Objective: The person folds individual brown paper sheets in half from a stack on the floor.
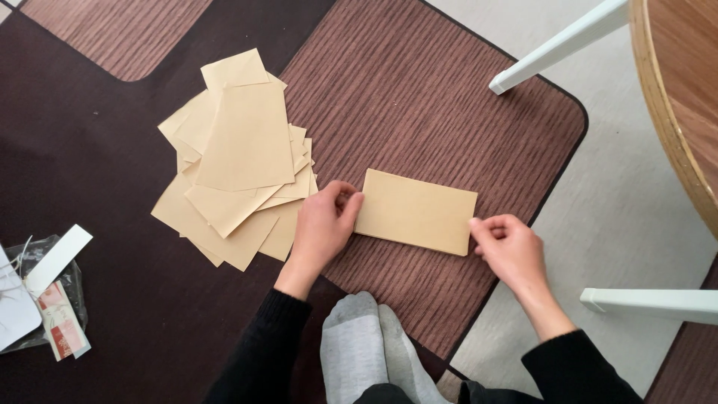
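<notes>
1. I hold one tan envelope [416, 211] flat on the brown ribbed rug [419, 82], lying crosswise in front of me just beyond my grey-socked feet [370, 344], so both ends are within reach at once.
2. My left hand [323, 224] has its grip closed on the envelope's left short edge, thumb on top and fingers curled at the edge, which pins that end to the rug.
3. My right hand [510, 247] pinches the near right corner, its grip narrow, thumb and forefinger meeting on the paper; whether other fingers are under it I cannot tell.
4. With an end in each hand, the envelope stays stretched and level rather than sliding on the ribbed weave.
5. The loose pile of tan envelopes [239, 161] lies fanned out to the left, just beside my left hand but apart from the single one.
6. Further left, at the near edge, a clear plastic wrapper with white strips [45, 292] lies well apart.
7. White table legs [561, 45] and a round wooden table [684, 97] stand to the right, clear of my hands.
</notes>
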